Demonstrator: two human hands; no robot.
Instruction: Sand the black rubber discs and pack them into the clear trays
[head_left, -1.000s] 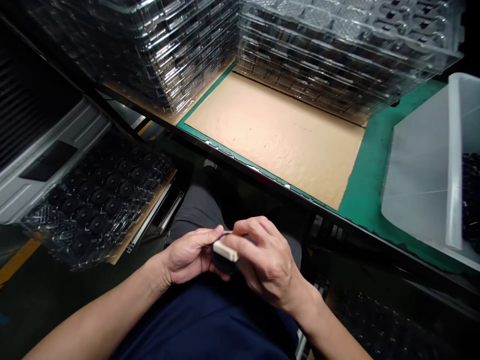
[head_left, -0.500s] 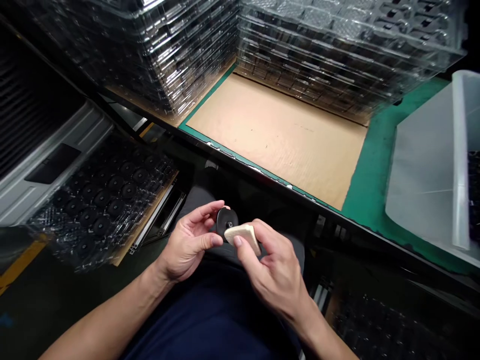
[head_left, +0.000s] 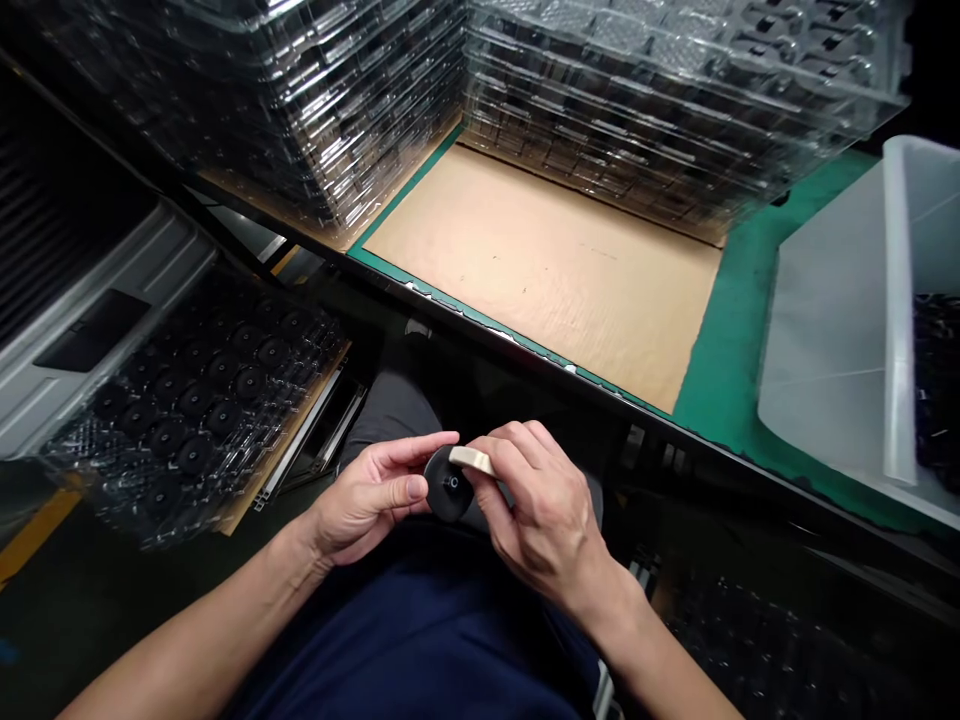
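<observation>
Over my lap, my left hand (head_left: 375,497) grips a round black disc (head_left: 445,494) by its left edge, thumb in front and fingers behind. The disc is tilted toward me and has a small hub with a hole at its middle. A cream-coloured flat pad (head_left: 472,459), felt-like or sponge-like, is pinched in my right hand (head_left: 536,500). The pad's narrow edge lies against the upper right of the disc's face. My right fingers curl over the pad and hide much of it.
A clear plastic tray of black discs (head_left: 196,397) sits on cardboard at lower left. Stacks of clear trays (head_left: 600,130) stand on the green bench (head_left: 739,350), around a brown cardboard sheet (head_left: 555,270). A translucent bin (head_left: 832,330) with dark parts is at right.
The pad has turned edge-on and moved up from the disc's hub to its upper right. My right hand has rolled over it. The disc now faces me more, slightly lower.
</observation>
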